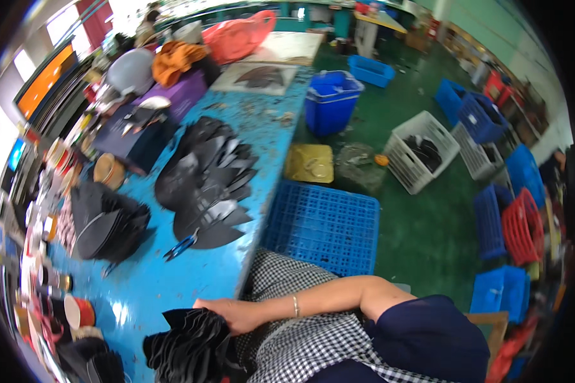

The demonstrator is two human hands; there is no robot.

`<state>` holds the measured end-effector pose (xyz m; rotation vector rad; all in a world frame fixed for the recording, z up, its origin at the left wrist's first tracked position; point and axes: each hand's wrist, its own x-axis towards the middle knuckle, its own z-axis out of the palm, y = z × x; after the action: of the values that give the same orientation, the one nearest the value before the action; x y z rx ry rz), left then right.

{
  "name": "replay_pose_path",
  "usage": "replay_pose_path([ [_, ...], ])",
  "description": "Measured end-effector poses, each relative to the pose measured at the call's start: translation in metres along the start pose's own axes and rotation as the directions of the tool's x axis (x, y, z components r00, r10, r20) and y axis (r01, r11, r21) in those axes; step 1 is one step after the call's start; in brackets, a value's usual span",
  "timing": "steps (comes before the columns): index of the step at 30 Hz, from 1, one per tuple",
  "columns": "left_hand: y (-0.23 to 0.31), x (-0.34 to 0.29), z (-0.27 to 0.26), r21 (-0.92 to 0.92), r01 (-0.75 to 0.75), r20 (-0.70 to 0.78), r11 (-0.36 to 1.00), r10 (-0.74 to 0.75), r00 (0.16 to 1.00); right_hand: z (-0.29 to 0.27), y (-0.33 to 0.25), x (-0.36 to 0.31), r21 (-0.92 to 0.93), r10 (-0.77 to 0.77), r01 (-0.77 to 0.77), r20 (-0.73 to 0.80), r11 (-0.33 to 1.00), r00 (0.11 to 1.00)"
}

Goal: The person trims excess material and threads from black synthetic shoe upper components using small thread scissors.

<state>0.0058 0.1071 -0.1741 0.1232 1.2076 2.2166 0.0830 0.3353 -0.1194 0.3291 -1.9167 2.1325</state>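
My right hand (231, 314) grips the edge of a thick stack of black cut pieces (188, 348) at the table's near edge. Its thumb side lies along the top of the stack, and the other fingers are partly hidden. My left hand is not in view. Farther up the blue table (134, 300) lie loose black pieces with pointed edges, spread in overlapping piles (204, 169). Blue-handled snips (181, 247) rest against the nearest of these pieces. To their left stands another bundle of black pieces (108, 220).
Cups, tubs and clutter line the table's left side, with a red-and-white tub (80, 311) nearest. A dark box (137, 137) stands farther back. Right of the table are a blue crate (326, 223), a blue bin (332, 102) and a white crate (421, 152) holding black pieces.
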Motion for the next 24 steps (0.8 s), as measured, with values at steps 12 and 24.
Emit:
replay_pose_path([
  [12,-0.058,-0.021,0.123,0.104,0.667,0.177,0.737,-0.674,0.717,-0.049,-0.104,-0.192,0.35,0.072,0.271,-0.719,0.897,0.691],
  [24,-0.082,-0.025,0.205,0.233,0.604,0.304,0.762,-0.647,0.699,-0.079,-0.127,-0.216,0.167,0.067,0.058,-0.66,0.984,0.748],
])
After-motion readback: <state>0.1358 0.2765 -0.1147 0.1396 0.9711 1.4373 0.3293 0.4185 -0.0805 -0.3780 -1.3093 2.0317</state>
